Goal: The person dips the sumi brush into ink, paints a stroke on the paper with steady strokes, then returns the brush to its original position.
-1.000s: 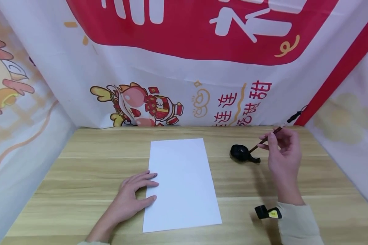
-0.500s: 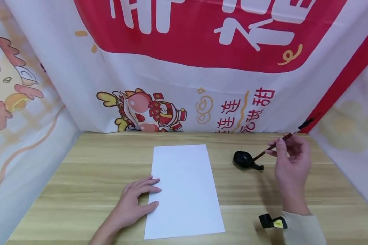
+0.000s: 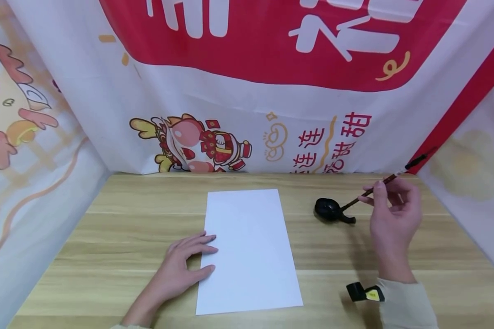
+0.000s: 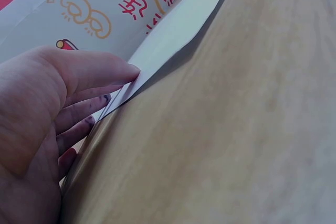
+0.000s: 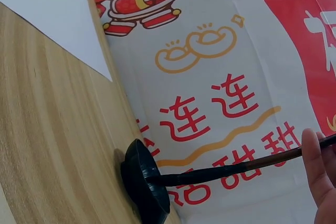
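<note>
A blank white sheet of paper (image 3: 251,256) lies lengthwise on the wooden table. Over its left edge rests my left hand (image 3: 181,265), fingers spread and fingertips on the sheet; the left wrist view has the thumb at the paper's edge (image 4: 173,35). To the right of the paper sits a small black ink dish (image 3: 328,209) with a curved, stem-like end. My right hand (image 3: 395,214) pinches the dark brown handle of a calligraphy brush (image 3: 357,199) that slants up to the right. Its black lower end (image 5: 184,177) reaches into the dish, where the tip is hidden.
Behind the table hangs a white and red printed cloth (image 3: 230,87), its lower edge along the table's back. More cloth hangs at the left (image 3: 66,183) and right (image 3: 473,210). A black wrist camera (image 3: 364,292) sits by the right sleeve (image 3: 407,304).
The brush handle has tilted lower toward the right, and my right hand has shifted slightly right of the dish. My left hand keeps its place on the paper; the head view has moved a little.
</note>
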### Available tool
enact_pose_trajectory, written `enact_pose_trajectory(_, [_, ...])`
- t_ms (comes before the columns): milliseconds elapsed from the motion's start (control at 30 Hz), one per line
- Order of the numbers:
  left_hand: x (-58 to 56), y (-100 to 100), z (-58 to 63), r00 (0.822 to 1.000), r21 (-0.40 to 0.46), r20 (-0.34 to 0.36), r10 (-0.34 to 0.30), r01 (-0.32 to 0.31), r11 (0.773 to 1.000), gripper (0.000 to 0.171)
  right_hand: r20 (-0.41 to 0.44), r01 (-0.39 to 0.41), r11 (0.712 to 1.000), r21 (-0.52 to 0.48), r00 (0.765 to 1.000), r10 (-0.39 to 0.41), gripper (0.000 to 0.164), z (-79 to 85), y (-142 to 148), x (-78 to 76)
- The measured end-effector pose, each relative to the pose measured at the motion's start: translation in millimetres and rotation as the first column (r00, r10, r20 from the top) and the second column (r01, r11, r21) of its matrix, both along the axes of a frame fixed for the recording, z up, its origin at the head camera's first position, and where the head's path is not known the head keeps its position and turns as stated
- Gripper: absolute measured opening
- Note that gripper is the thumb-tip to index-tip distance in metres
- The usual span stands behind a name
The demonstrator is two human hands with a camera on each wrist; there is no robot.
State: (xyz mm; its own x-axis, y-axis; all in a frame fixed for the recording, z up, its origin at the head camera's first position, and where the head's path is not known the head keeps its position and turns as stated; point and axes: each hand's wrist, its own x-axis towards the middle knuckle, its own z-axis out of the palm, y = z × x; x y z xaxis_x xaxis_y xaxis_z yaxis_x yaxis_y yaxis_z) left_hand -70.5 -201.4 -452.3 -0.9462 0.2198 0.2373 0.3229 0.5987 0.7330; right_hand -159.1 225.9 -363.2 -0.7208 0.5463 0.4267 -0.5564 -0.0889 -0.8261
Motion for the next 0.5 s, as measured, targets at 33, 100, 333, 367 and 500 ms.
enact_pose_trajectory(33, [-0.4,0,-0.3,1.000,0.000,0.001,-0.002,0.002,1.000,0.033,-0.004,0.005,1.000,0.001,1.000,-0.005,0.021,0.7,0,1.1])
enact_pose_trajectory(100, [-1.1,1,-0.5,1.000,-0.001,0.009,-0.009,0.009,1.000,0.033,-0.022,0.004,1.000,-0.008,1.000,-0.004,0.022,2.9,0,3.4])
enact_pose_trajectory(333, [-2.3,1,1.4,0.998,0.010,0.060,-0.001,0.000,1.000,0.033,-0.113,-0.065,0.998,0.018,0.991,0.067,0.031,14.4,-7,7.4])
enact_pose_trajectory(367, [-2.5,1,1.3,0.998,0.011,0.064,0.002,-0.003,1.000,0.033,-0.113,-0.074,0.997,0.018,0.991,0.076,0.032,16.0,-9,7.3])
enact_pose_trajectory(500, [-3.4,0,1.3,0.998,0.002,0.067,0.003,-0.003,1.000,0.034,-0.095,-0.087,0.996,0.001,0.992,0.087,0.034,23.3,-19,6.3])
